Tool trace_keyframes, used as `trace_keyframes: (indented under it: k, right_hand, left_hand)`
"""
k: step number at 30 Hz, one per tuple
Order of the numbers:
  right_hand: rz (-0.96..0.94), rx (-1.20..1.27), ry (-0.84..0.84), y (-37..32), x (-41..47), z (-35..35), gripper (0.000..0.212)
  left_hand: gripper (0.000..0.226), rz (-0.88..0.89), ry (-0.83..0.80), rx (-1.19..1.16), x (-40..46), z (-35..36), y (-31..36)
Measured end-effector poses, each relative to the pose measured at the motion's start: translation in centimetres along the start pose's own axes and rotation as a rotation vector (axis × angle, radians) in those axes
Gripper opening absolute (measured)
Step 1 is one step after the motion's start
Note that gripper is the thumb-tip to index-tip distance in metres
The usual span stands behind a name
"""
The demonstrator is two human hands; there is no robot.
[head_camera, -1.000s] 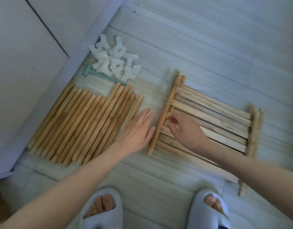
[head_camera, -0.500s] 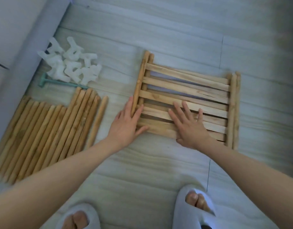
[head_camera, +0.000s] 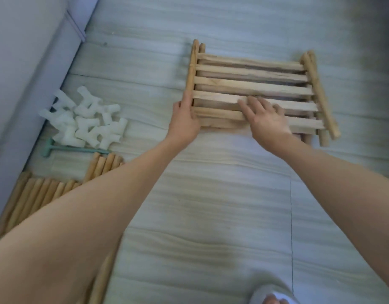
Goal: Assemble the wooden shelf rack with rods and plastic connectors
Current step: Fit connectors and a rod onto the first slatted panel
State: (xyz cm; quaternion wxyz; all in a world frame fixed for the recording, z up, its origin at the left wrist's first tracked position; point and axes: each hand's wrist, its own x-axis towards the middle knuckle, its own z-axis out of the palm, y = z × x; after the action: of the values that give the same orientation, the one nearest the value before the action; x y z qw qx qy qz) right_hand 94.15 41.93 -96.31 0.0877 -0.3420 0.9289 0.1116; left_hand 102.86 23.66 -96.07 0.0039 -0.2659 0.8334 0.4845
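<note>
A stack of slatted wooden shelf panels (head_camera: 252,86) lies flat on the pale floor ahead of me. My left hand (head_camera: 184,121) presses against the stack's left side rail near the front corner, thumb under the edge. My right hand (head_camera: 266,119) lies flat, fingers spread, on the front slats. A row of wooden rods (head_camera: 42,194) lies at the lower left, partly hidden by my left forearm. A heap of white plastic connectors (head_camera: 86,121) sits beyond the rods.
A small teal mallet (head_camera: 57,150) lies between the connectors and the rods. A white cabinet or wall base (head_camera: 24,73) runs along the left. One grey slipper (head_camera: 274,298) shows at the bottom edge.
The view has shifted so the panels sit farther up and right. My left hand moved onto the left rail, and my right hand slid slightly right along the front slats.
</note>
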Motion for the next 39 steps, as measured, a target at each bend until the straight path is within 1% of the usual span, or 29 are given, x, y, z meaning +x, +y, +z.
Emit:
trace_keyframes:
  k: [2, 3, 5, 7, 8, 10, 12, 14, 15, 18, 19, 20, 21, 22, 23, 24, 25, 26, 27, 28, 29, 31, 33, 34, 35, 38, 39]
  right_hand:
    - [0.002, 0.011, 0.061, 0.4, -0.4, -1.6, 0.074]
    - [-0.001, 0.015, 0.094, 0.7, -0.8, -2.7, 0.068]
    - [-0.015, 0.012, 0.158, 1.0, -2.1, -5.2, 0.056]
    - [-0.03, -0.009, 0.168, 1.0, -4.0, -8.0, 0.05]
    - [-0.041, -0.021, 0.158, 1.0, -5.2, -9.4, 0.049]
    - [-0.059, -0.068, 0.157, 1.2, -7.9, -12.2, 0.048]
    - [-0.074, -0.124, 0.199, 1.4, -10.9, -15.5, 0.043]
    - [-0.084, -0.176, 0.26, 1.7, -13.8, -18.9, 0.036]
    - [-0.106, -0.197, 0.292, 1.9, -15.3, -20.3, 0.033]
    - [-0.169, -0.235, 0.379, 2.4, -19.1, -24.0, 0.026]
    - [-0.153, -0.228, 0.401, 2.5, -20.3, -25.0, 0.024]
    - [-0.104, -0.194, 0.421, 2.5, -21.5, -26.0, 0.022]
    - [-0.026, -0.122, 0.451, 2.3, -22.7, -26.9, 0.02]
    - [0.076, 0.012, 0.49, 2.1, -23.8, -27.7, 0.021]
    - [0.213, 0.198, 0.509, 1.7, -24.6, -28.2, 0.025]
    - [0.375, 0.494, 0.501, 1.2, -25.5, -28.6, 0.03]
    - [0.53, 0.912, 0.44, 0.5, -26.3, -29.0, 0.035]
    - [0.607, 1.391, 0.314, -0.3, -27.1, -29.4, 0.034]
    - [0.59, 1.812, 0.161, -1.1, -27.8, -29.7, 0.028]
    - [0.541, 2.083, 0.056, -1.8, -28.5, -29.8, 0.021]
    - [0.515, 2.18, 0.021, -2.4, -29.1, -29.7, 0.015]
    - [0.518, 2.125, 0.027, -3.4, -29.8, -29.9, 0.017]
    - [0.507, 2.055, 0.059, -3.6, -30.2, -30.5, 0.024]
    - [0.49, 2.042, 0.068, -3.5, -30.3, -30.8, 0.026]
    - [0.481, 2.036, 0.056, -3.3, -30.3, -31.1, 0.024]
    - [0.445, 1.981, -0.043, -3.2, -30.1, -32.3, 0.005]
    - [0.429, 1.933, -0.062, -3.3, -30.0, -32.8, 0.008]
  left_hand:
    - [0.036, -0.138, 0.02, -0.256, 0.4, -0.8, 2.2]
    - [0.027, -0.173, 0.043, -0.295, 0.3, -1.4, 3.4]
    - [0.022, -0.206, 0.064, -0.384, -0.5, -2.9, 5.6]
    - [0.016, -0.204, 0.015, -0.485, -2.4, -4.9, 7.5]
    - [0.014, -0.181, -0.013, -0.477, -3.7, -6.0, 8.2]
    - [0.011, -0.097, -0.055, -0.356, -6.8, -8.3, 9.3]
    - [0.012, 0.064, -0.114, -0.112, -10.5, -10.7, 10.0]
    - [0.023, 0.262, -0.189, 0.179, -14.4, -13.0, 10.8]
    - [0.029, 0.324, -0.222, 0.276, -16.3, -13.9, 11.4]
    - [0.029, 0.472, -0.269, 0.42, -21.6, -16.3, 14.3]
    - [0.027, 0.519, -0.262, 0.421, -23.4, -16.8, 15.5]
    - [0.022, 0.556, -0.249, 0.375, -25.1, -17.2, 16.7]
    - [0.016, 0.585, -0.23, 0.299, -26.8, -17.3, 17.9]
    - [0.014, 0.612, -0.199, 0.22, -28.3, -17.3, 19.1]
    - [0.014, 0.646, -0.158, 0.164, -29.7, -17.1, 20.2]
    - [0.015, 0.684, -0.115, 0.139, -31.1, -16.7, 21.2]
    - [0.015, 0.72, -0.073, 0.129, -32.3, -16.1, 22.0]
    - [0.014, 0.745, -0.039, 0.12, -33.3, -15.5, 22.6]
    - [0.012, 0.752, -0.013, 0.109, -34.1, -14.9, 23.0]
    - [0.01, 0.738, 0.002, 0.1, -34.6, -14.4, 23.1]
    - [0.008, 0.71, 0.012, 0.089, -35.0, -14.2, 22.9]
    - [0.006, 0.678, 0.022, 0.027, -35.6, -14.2, 22.2]
    - [0.009, 0.692, 0.001, -0.008, -36.1, -14.4, 21.7]
    - [0.01, 0.718, -0.019, 0.009, -36.5, -14.4, 21.7]
    - [0.012, 0.754, -0.041, 0.038, -36.8, -14.5, 21.8]
    - [0.016, 0.85, -0.116, 0.121, -37.3, -15.0, 22.4]
    - [0.018, 0.871, -0.149, 0.159, -37.4, -15.3, 22.5]
